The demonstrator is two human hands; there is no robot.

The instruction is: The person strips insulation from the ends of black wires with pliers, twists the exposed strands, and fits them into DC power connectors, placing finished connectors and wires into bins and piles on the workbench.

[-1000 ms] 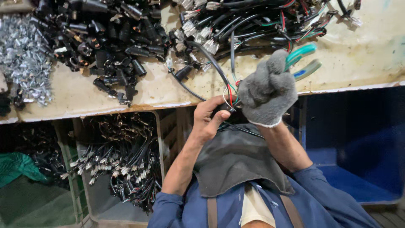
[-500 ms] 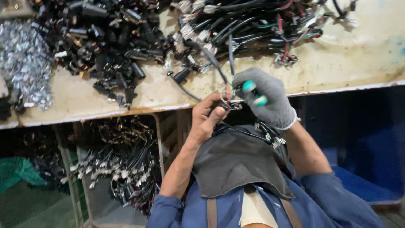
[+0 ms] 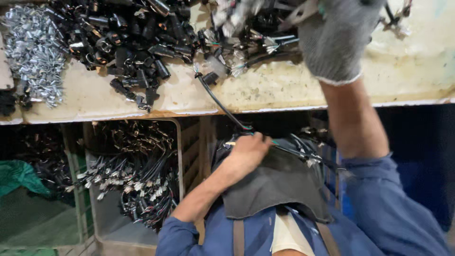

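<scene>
Black cable (image 3: 222,102) ran from the heap of wires on the table (image 3: 265,90) down over the front edge to the left hand (image 3: 246,151), which was bare and closed around the cable's coloured strands just above a dark grey cloth (image 3: 275,185) on the person's lap. More thin wires (image 3: 303,151) lay across that cloth, to the right of the hand. The right hand (image 3: 339,35), in a grey knitted glove, was raised over the table at the top of the view, clenched on a metal tool (image 3: 303,10) whose tip stuck out to the left; the tool was blurred, so its kind could not be told. On the table to the left lay a pile of black plugs (image 3: 125,42), and further left a pile of small silver metal clips (image 3: 33,50). Below the table, left of the arm, a crate (image 3: 177,161) held bundles of black wires with pale ends, with green netting (image 3: 21,178) beside it.
</scene>
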